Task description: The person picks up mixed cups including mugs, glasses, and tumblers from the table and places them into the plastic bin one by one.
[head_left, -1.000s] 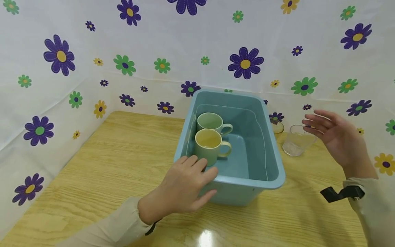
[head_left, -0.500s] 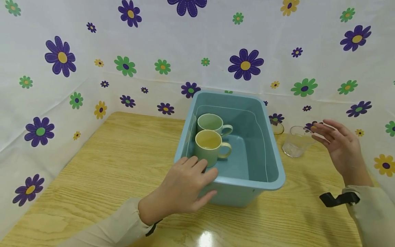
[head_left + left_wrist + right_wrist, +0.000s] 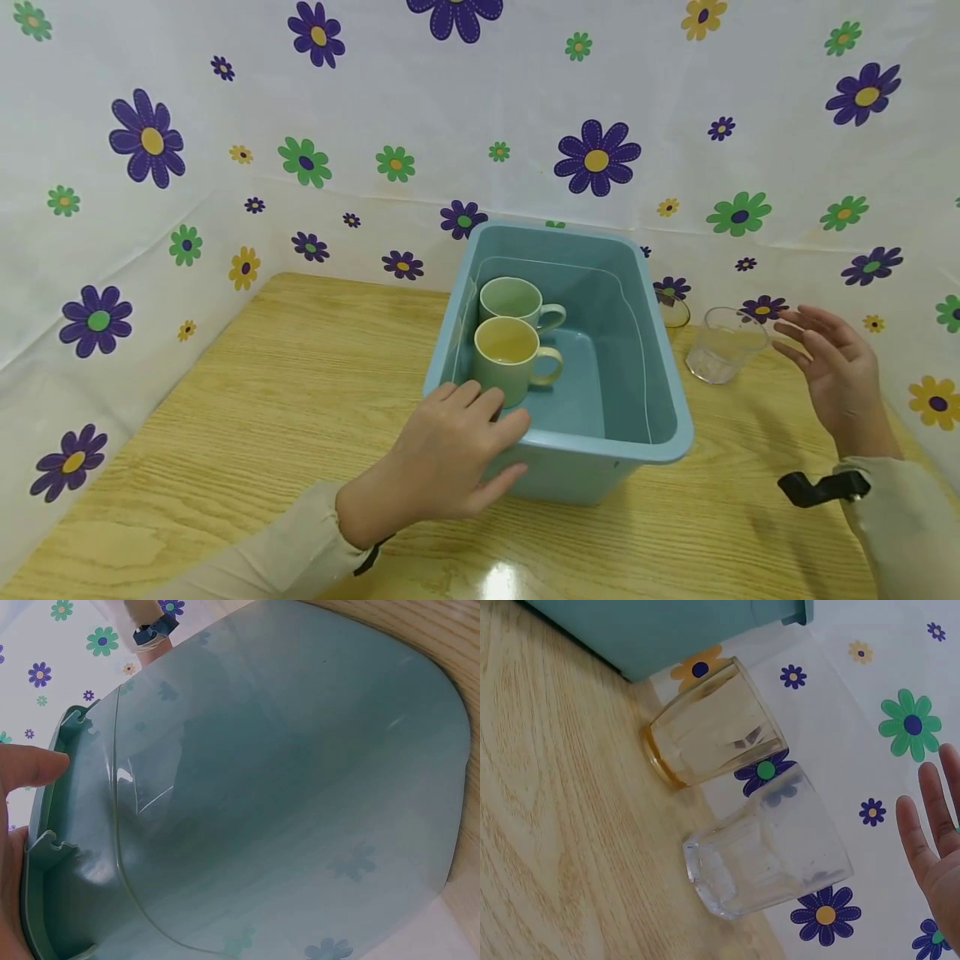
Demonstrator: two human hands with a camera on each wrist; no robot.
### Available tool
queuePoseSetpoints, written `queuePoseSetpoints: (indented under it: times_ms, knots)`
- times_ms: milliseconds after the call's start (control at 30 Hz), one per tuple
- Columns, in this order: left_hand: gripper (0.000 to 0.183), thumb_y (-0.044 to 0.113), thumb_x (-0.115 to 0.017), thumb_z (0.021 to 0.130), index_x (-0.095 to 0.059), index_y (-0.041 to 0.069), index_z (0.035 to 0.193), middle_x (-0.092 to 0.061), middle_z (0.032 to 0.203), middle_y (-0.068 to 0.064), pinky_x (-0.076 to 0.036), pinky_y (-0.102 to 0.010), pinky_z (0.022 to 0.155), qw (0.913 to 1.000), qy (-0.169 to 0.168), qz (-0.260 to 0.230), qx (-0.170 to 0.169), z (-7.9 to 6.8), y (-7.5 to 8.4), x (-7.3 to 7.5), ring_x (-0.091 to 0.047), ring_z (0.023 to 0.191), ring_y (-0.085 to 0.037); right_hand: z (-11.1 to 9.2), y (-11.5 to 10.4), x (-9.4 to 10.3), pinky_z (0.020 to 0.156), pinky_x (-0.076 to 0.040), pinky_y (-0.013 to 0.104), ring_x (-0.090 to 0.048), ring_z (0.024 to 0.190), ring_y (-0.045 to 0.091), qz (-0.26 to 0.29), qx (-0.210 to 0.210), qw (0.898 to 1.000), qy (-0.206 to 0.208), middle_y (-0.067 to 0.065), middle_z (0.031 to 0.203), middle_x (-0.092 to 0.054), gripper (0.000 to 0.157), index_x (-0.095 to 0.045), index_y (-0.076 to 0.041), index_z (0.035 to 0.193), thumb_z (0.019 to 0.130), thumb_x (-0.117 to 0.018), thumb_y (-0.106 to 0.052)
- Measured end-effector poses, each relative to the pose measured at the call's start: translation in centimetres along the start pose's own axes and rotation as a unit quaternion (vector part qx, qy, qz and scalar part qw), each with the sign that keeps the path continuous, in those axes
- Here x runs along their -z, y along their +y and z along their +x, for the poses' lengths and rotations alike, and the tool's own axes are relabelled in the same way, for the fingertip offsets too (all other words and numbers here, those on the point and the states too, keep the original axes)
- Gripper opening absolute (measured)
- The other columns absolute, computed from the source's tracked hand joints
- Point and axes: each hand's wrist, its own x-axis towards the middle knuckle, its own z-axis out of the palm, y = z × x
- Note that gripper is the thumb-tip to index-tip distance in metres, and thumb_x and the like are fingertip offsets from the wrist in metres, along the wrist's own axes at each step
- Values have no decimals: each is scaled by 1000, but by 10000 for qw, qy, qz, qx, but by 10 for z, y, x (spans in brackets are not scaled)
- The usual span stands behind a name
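A blue plastic tub (image 3: 562, 446) stands on the table, holding two mugs along its left side. The front mug (image 3: 506, 358) is pale yellow inside; behind it is a pale green mug (image 3: 510, 298). My left hand (image 3: 450, 450) grips the tub's near rim, fingers curled over the edge; the left wrist view shows its thumb (image 3: 34, 766) outside the tub. To the right, my right hand (image 3: 836, 375) hangs with relaxed, spread fingers beside a clear glass (image 3: 723, 346), holding nothing. An amber-tinted glass (image 3: 716, 727) stands between that glass and the tub.
The wooden table (image 3: 285, 383) extends left and in front of the tub. A white sheet with printed flowers (image 3: 360, 100) hangs close behind the tub and glasses, and also along the left and right sides.
My right hand has shifted a little right and down, away from the clear glass. The left hand stays on the rim, and the tub, mugs and glasses have not moved.
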Motion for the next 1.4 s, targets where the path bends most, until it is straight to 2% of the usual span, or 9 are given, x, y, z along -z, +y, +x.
queuePoseSetpoints:
  times_ms: [300, 533, 633, 833, 1000, 1167, 1400]
  knots:
    - [34, 47, -65, 73, -52, 17, 83, -44, 66, 3, -29, -24, 51, 10000, 2, 10, -2, -1, 0, 0, -37, 56, -13, 0, 4, 5, 81, -54, 25, -64, 102, 16, -132, -217, 9975, 663, 6, 113, -66, 31, -56, 0, 120, 92, -46, 7]
    - [34, 47, -65, 74, -52, 17, 82, -43, 66, 3, -28, -24, 51, 10000, 33, 1, -10, -1, 0, 0, -36, 56, -13, 1, 7, 8, 80, -53, 21, -63, 102, 11, -338, -387, 9940, 970, 1, 114, -65, 32, -56, -6, 119, 90, -50, 5]
    - [33, 47, -65, 74, -52, 17, 82, -43, 66, 3, -28, -24, 51, 10000, 42, -6, -8, 0, 0, 0, -36, 56, -13, 1, 9, 10, 81, -52, 20, -63, 103, 10, -383, -383, 9939, 961, 0, 114, -64, 33, -55, -7, 120, 90, -52, 5]
    - [34, 47, -65, 74, -52, 17, 83, -44, 67, 3, -30, -24, 51, 10000, 26, -6, 0, 0, 0, 1, -37, 57, -13, 2, 12, 15, 82, -52, 21, -64, 102, 12, -1, -288, 9966, 778, 4, 115, -64, 36, -53, -4, 121, 88, -51, 10]
    - [33, 46, -65, 74, -52, 17, 82, -44, 66, 3, -29, -24, 51, 10000, 27, -12, -1, 0, 0, 0, -37, 56, -13, 3, 16, 20, 84, -51, 20, -63, 103, 11, 118, -361, 9962, 785, 4, 115, -63, 38, -52, -6, 121, 87, -53, 10]
    - [33, 46, -65, 74, -51, 17, 82, -44, 66, 3, -30, -24, 51, 10000, 26, 10, 0, 0, 0, 0, -36, 56, -13, 4, 21, 22, 84, -50, 18, -60, 105, 10, 44, -449, 9957, 812, 2, 116, -62, 41, -49, -8, 123, 87, -51, 11]
    - [34, 46, -65, 74, -51, 17, 81, -44, 66, 3, -30, -24, 51, 10000, 4, 23, 5, 0, 0, 1, -37, 56, -13, 6, 24, 23, 82, -49, 16, -57, 104, 5, -339, -654, 9927, 951, -3, 118, -55, 44, -41, -12, 126, 88, -51, 9]
